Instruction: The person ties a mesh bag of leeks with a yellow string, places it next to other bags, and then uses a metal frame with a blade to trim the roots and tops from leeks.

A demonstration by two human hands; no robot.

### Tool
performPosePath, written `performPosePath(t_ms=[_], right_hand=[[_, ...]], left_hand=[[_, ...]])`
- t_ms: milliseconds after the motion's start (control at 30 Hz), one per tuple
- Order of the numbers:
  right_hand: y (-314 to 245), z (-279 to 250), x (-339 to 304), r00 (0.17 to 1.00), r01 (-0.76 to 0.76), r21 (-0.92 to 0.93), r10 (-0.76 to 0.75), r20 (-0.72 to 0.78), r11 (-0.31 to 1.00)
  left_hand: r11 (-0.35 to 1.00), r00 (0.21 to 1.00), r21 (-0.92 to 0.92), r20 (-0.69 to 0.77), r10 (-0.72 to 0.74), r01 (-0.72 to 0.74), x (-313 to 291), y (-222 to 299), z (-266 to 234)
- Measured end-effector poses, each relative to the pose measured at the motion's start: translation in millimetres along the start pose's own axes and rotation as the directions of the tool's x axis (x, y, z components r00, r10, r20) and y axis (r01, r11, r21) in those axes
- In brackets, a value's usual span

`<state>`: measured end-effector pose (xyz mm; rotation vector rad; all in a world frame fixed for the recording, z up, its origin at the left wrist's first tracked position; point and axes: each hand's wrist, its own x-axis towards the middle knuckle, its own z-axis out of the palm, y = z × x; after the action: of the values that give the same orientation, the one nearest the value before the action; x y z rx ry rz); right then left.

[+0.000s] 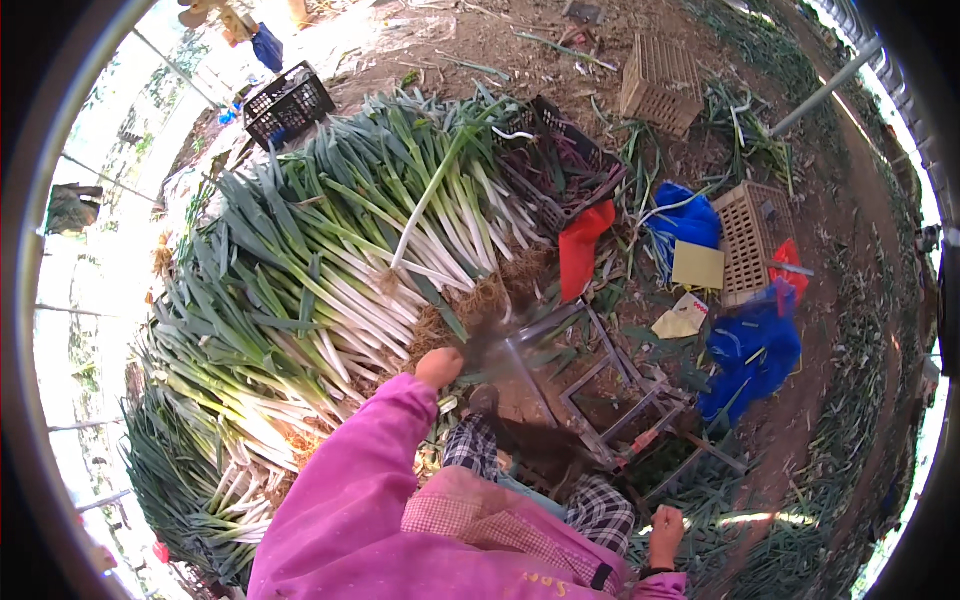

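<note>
My left hand (440,368) is closed beside the root ends of a big heap of leeks (350,290). A dark blur lies just right of its fingers, and what they hold, if anything, cannot be made out. One loose green leaf (440,305) points down toward this hand. Low on the right, well away from the heap, my right hand (667,538) is curled shut with nothing visible in it. Below it lie cut green leaves (740,550). A metal frame (600,375) stands on the soil in front of my knees.
A dark crate (560,165) with purplish strands and a red cloth (585,250) adjoin the heap's right end. Further right are a tan crate (745,245), blue netting (750,355) and yellow card (698,265). Other crates, one black (288,105) and one brown (662,85), stand further off.
</note>
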<state>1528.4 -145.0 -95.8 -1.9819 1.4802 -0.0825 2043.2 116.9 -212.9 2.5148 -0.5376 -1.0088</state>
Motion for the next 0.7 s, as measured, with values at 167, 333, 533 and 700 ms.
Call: performPosePath(t_ms=[167,333,533,700], right_hand=[[-30,54,52,0.967,0.241,-0.147,-0.251,-0.052,0.959],[-1,99,115,0.947,0.201,-0.062,-0.210,-0.244,0.978],[59,145,168,0.861,0.155,0.185,-0.041,-0.507,0.970],[78,154,198,0.832,0.251,0.280,-0.059,-0.552,0.926]], left_hand=[[0.975,0.993,0.215,0.115,0.032,-0.057,97,28,59],[0.958,0.992,0.264,0.077,0.095,-0.113,198,64,135],[0.920,0.984,0.378,0.174,0.037,-0.101,288,57,221],[0.813,0.979,0.567,-0.051,0.196,-0.133,308,25,264]])
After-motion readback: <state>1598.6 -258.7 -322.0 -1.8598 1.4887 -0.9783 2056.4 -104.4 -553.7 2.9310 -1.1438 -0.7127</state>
